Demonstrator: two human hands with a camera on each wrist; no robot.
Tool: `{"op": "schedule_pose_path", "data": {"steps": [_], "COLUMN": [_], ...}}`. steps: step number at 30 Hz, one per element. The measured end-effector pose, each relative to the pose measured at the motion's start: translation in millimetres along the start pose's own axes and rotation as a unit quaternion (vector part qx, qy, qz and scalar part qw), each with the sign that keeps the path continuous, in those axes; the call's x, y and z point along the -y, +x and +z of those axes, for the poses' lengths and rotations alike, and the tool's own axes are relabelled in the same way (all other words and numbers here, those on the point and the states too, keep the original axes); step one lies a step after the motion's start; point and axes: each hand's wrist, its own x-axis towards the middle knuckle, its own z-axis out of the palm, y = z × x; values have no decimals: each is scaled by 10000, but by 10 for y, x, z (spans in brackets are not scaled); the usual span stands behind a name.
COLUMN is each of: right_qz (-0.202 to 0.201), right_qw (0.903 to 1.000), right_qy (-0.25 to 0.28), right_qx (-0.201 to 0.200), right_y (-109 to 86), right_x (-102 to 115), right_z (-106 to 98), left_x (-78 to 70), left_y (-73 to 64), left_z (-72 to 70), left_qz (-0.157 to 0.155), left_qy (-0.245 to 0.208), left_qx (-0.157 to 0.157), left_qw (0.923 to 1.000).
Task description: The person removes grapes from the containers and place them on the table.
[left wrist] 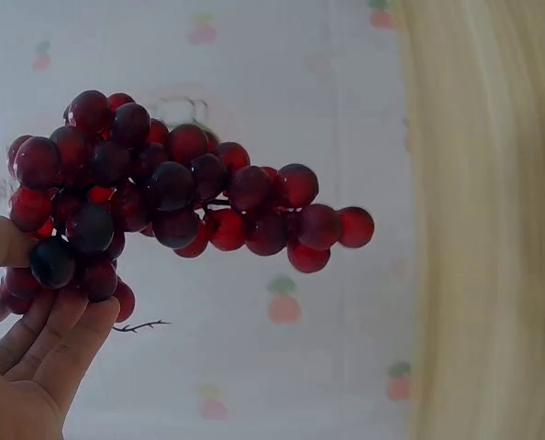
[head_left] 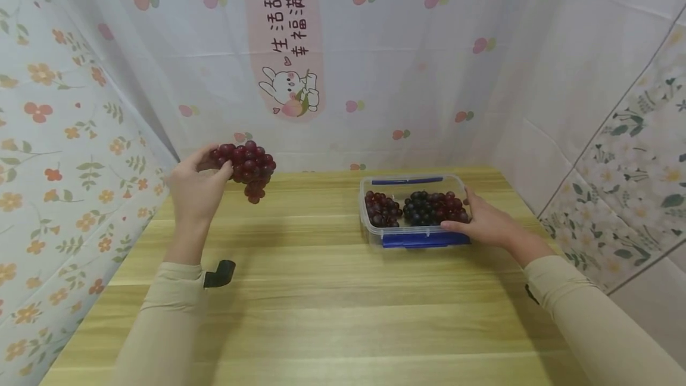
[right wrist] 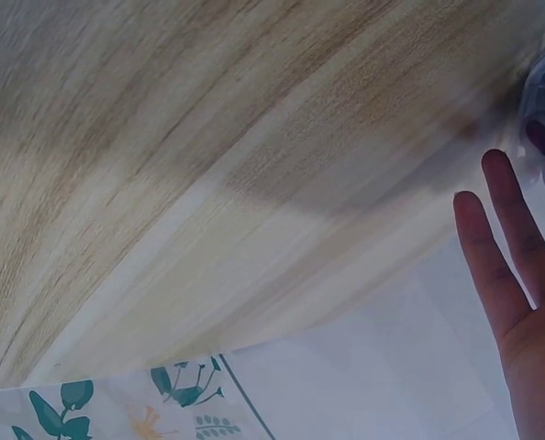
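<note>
My left hand [head_left: 199,186] pinches a bunch of red grapes [head_left: 249,165] by its thick end, up above the table's left side. In the left wrist view the grapes [left wrist: 172,188] stretch out from the thumb and fingertips, and a bare bit of stem pokes out below. On the right stands a clear plastic food container [head_left: 375,237] with blue clips and no lid on. Inside lie dark red grapes [head_left: 382,210], black grapes [head_left: 420,208] and more red grapes [head_left: 449,206]. My right hand [head_left: 485,222] holds the container's right end, thumb over the front rim; two fingers [right wrist: 493,261] stretch free of it.
Both hands are over a light wood-grain table [head_left: 321,314]. A white printed curtain [head_left: 375,76] hangs behind it, with flowered cloth [head_left: 59,165] along the left and more cloth on the right. A black piece [head_left: 220,274] sticks out at the left wrist.
</note>
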Motion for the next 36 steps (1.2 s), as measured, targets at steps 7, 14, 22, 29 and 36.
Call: {"op": "schedule_pose_path", "data": {"steps": [7,14,22,29,36], "right_qz": [-6,-26,6,9,6], "right_qw": [10000,9999,9999,9999,9999], "right_qy": [33,90,102,73,60], "right_qx": [-56,-67,-91,-141,-135], "right_y": [-5,2,7,17,10], "right_x": [-15,-8,-29,-33,-40], "right_z": [11,20,22,27,25], "left_x": [336,618,868,1042,1147], "left_y": [-24,-64,-83,-141,-195], "left_z": [-216,-465,-586,-581,-498], "left_qz": [-147,-468,-944,-1157,-1259], "left_qy": [439,974,1370,1747,1706], "left_qx": [128,313,654,632,1169], "left_qw": [9988,9937,9839,9758,9703]}}
